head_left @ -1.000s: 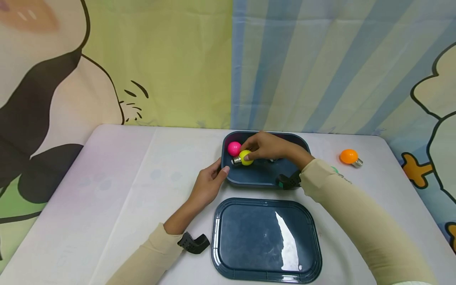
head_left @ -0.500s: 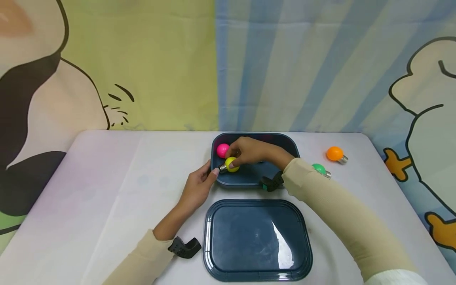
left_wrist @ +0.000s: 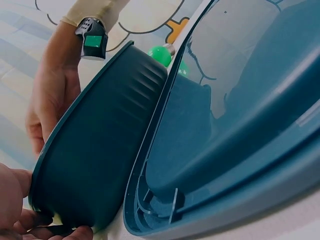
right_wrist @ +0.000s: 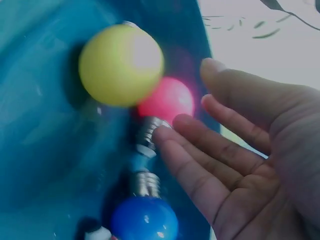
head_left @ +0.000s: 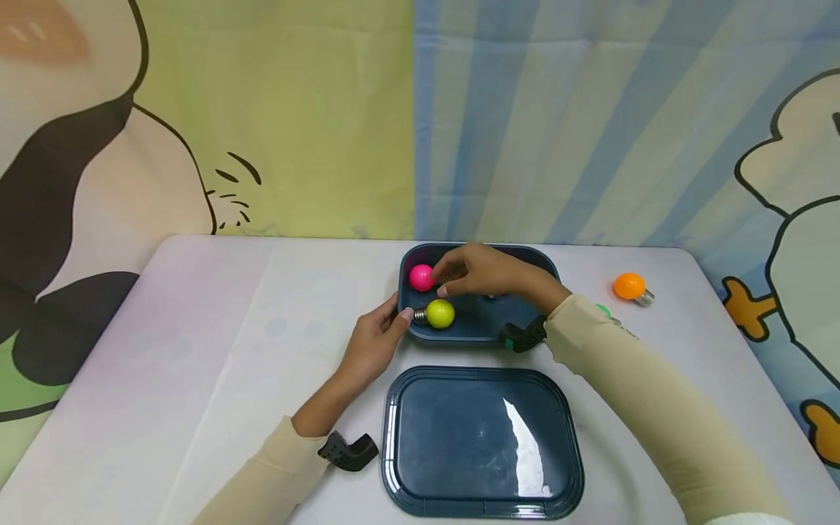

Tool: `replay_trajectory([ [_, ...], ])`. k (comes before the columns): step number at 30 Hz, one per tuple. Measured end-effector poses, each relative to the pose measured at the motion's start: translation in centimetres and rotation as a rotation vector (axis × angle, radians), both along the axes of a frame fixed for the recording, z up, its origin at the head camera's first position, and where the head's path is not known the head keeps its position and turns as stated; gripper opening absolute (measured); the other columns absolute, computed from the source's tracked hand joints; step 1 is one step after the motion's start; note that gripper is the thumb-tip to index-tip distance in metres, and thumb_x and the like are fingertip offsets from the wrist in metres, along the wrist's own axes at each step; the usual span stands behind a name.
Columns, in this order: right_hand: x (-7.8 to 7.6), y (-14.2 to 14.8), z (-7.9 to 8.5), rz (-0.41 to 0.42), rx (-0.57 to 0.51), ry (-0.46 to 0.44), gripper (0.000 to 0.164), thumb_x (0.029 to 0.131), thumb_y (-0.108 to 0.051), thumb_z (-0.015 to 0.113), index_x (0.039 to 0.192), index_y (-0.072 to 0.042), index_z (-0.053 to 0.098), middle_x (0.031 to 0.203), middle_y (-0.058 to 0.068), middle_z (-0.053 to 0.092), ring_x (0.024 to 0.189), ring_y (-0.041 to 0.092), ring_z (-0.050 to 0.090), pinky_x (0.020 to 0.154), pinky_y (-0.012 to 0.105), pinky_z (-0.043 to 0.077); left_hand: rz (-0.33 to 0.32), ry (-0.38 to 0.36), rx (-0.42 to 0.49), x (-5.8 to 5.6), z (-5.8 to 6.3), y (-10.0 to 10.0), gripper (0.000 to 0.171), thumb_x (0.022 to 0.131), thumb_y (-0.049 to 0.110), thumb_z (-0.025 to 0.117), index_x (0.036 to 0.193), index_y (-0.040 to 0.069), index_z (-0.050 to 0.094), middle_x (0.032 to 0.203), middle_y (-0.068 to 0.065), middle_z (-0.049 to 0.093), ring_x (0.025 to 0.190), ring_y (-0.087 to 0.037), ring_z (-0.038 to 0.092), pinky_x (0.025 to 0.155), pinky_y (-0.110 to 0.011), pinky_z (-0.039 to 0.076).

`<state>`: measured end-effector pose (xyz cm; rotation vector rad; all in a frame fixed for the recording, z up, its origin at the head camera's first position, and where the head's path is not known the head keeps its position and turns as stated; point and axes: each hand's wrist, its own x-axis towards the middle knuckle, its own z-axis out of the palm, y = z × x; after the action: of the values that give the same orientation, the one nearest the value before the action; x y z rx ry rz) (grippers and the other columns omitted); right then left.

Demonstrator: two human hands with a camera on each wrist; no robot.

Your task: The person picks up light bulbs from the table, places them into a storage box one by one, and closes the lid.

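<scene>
A dark blue plastic box (head_left: pixel 474 325) stands near the table's far edge. My left hand (head_left: pixel 372 341) grips its left side, thumb at the rim and fingers against the outer wall. Inside lies a yellow light bulb (head_left: pixel 440 314), its metal base toward the left thumb. Behind it sits a pink bulb (head_left: pixel 421 278). Over the box hovers my right hand (head_left: pixel 484 271), fingers loosely extended with nothing between them, close to the pink bulb. The right wrist view also shows a blue bulb (right_wrist: pixel 145 220) in the box, mostly hidden by the right hand in the head view.
In front of the box lies a glossy dark blue lid (head_left: pixel 482 437). To the right on the white table (head_left: pixel 262 350) rests an orange bulb (head_left: pixel 629 285). A green bulb (left_wrist: pixel 160 55) lies nearby, partly behind the right sleeve in the head view. A patterned curtain (head_left: pixel 525 131) hangs behind.
The right hand has let go of the yellow bulb, which now lies in the box's front left part, and has lifted slightly back from it. The left hand keeps its grip on the box.
</scene>
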<state>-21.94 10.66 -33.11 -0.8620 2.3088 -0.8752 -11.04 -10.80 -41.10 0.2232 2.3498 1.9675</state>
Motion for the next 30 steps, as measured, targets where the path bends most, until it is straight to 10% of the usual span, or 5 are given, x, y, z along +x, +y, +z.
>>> replay_trajectory([
  [17, 2.5, 9.4, 3.1, -0.348, -0.089, 0.105, 0.036, 0.095, -0.022, 0.066, 0.126, -0.005, 0.063, 0.122, 0.011, 0.064, 0.112, 0.027, 0.061, 0.096, 0.046, 0.05, 0.032, -0.026, -0.048, 0.3, 0.3, -0.3, 0.058, 0.101, 0.03, 0.055, 0.146, -0.001, 0.039, 0.147, -0.014, 0.043, 0.132, -0.018, 0.043, 0.098, -0.027, 0.043],
  [30, 4.1, 14.0, 2.4, -0.448, -0.095, 0.145, 0.039, 0.095, -0.025, 0.066, 0.129, -0.006, 0.061, 0.122, 0.01, 0.064, 0.11, 0.023, 0.062, 0.085, 0.018, 0.051, 0.053, -0.066, -0.063, 0.3, 0.3, -1.0, 0.058, 0.101, 0.03, 0.055, 0.147, 0.0, 0.037, 0.148, -0.014, 0.042, 0.133, -0.021, 0.043, 0.098, -0.029, 0.043],
])
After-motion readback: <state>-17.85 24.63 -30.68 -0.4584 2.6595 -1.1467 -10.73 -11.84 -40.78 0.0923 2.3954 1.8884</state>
